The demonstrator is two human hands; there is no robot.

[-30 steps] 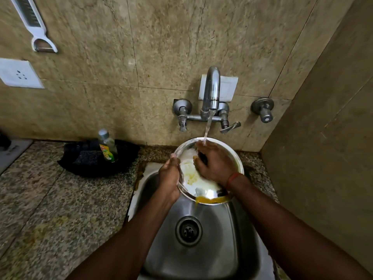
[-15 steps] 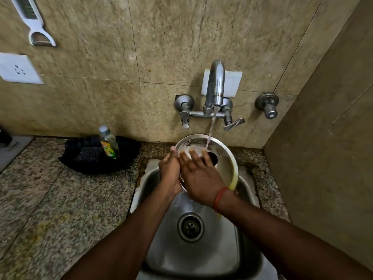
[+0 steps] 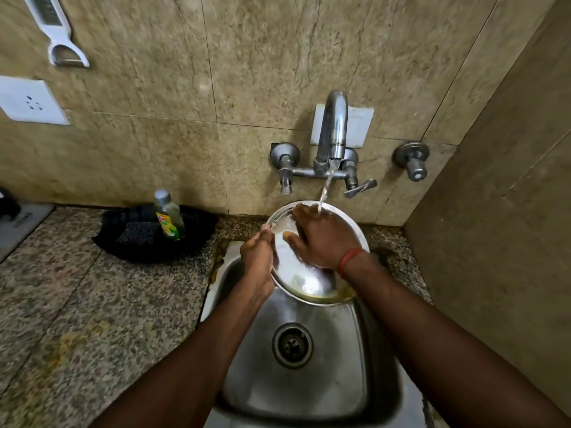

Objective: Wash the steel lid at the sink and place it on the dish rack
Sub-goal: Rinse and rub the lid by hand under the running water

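Note:
The round steel lid (image 3: 296, 273) is held tilted over the steel sink (image 3: 309, 384), under the running tap (image 3: 332, 134). My left hand (image 3: 258, 257) grips the lid's left rim. My right hand (image 3: 321, 239) lies flat on the lid's inner face, fingers spread, with the water stream falling on its fingers. Yellowish residue and water collect at the lid's lower edge. A red thread band circles my right wrist. No dish rack is in view.
A small dish-soap bottle (image 3: 168, 216) and a dark scrub pad (image 3: 139, 231) sit in a black tray (image 3: 129, 251) on the granite counter (image 3: 77, 304) left of the sink. A wall valve (image 3: 412, 160) is right of the tap. A tiled wall (image 3: 509, 211) closes the right side.
My right hand slid from the lid's lower part up across its face to under the stream, fingers spreading. The lid tipped slightly; my left hand kept its grip on the rim.

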